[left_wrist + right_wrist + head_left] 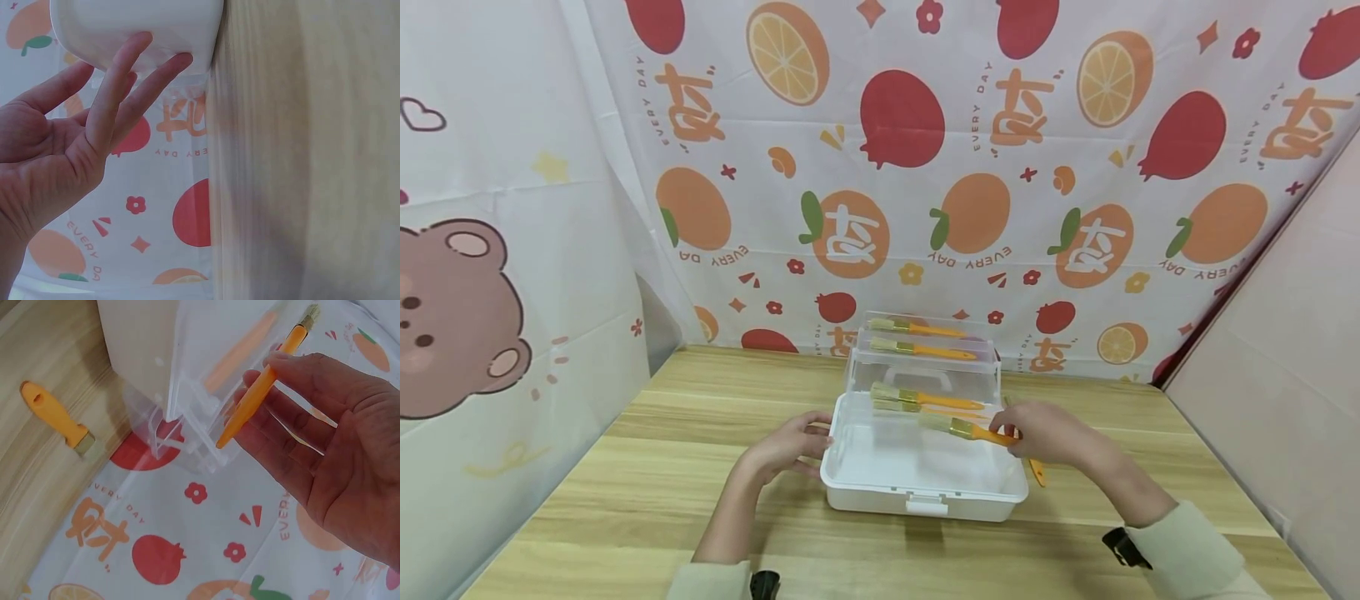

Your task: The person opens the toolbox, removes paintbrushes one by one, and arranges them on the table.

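My right hand [1047, 432] pinches a flat paintbrush [972, 431] by its orange handle, holding it over the right part of a white plastic box [887, 498]. In the right wrist view the handle [250, 403] lies between thumb and fingers. My left hand [790, 450] touches the box's left side; in the left wrist view its fingers are spread, fingertips against the white wall [169, 25]. The box stands with its clear lid [861, 375] raised. Two orange-handled brushes [925, 350] lie in the clear upper tiers, two more [928, 398] lower down at the back.
Another orange-handled brush [53, 415] lies on the wooden table [685, 450] beside the box's right side, partly hidden in the head view. A fruit-printed curtain [760, 275] hangs close behind the box. Pale cloth walls [572, 292] stand at left and right.
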Action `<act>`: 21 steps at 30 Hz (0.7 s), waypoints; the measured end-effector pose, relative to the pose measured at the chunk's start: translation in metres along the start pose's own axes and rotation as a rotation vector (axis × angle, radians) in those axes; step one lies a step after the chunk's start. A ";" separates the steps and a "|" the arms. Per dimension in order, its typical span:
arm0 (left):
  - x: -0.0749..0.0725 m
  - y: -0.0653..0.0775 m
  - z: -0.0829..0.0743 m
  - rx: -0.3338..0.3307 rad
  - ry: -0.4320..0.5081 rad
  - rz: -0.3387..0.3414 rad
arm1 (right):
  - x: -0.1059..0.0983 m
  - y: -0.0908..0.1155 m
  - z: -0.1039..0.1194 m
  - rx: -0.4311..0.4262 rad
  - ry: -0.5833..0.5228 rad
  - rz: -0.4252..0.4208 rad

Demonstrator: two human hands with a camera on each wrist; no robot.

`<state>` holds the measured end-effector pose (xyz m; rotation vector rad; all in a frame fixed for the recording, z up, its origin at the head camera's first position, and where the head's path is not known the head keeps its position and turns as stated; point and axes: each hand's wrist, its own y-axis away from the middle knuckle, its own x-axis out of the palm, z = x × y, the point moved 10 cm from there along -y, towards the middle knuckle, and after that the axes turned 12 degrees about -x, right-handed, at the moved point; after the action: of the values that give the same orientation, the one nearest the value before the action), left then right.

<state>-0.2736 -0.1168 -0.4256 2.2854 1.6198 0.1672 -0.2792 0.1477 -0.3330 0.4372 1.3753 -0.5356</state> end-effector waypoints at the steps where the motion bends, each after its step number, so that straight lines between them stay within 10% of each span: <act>1: 0.000 0.000 0.000 -0.001 0.000 0.000 | -0.001 0.002 -0.002 0.007 -0.002 -0.002; 21: -0.001 0.001 0.000 -0.003 0.008 0.002 | -0.018 0.029 -0.028 0.069 -0.038 -0.065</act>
<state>-0.2727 -0.1177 -0.4249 2.2869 1.6202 0.1790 -0.2864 0.1890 -0.3197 0.4372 1.3406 -0.6433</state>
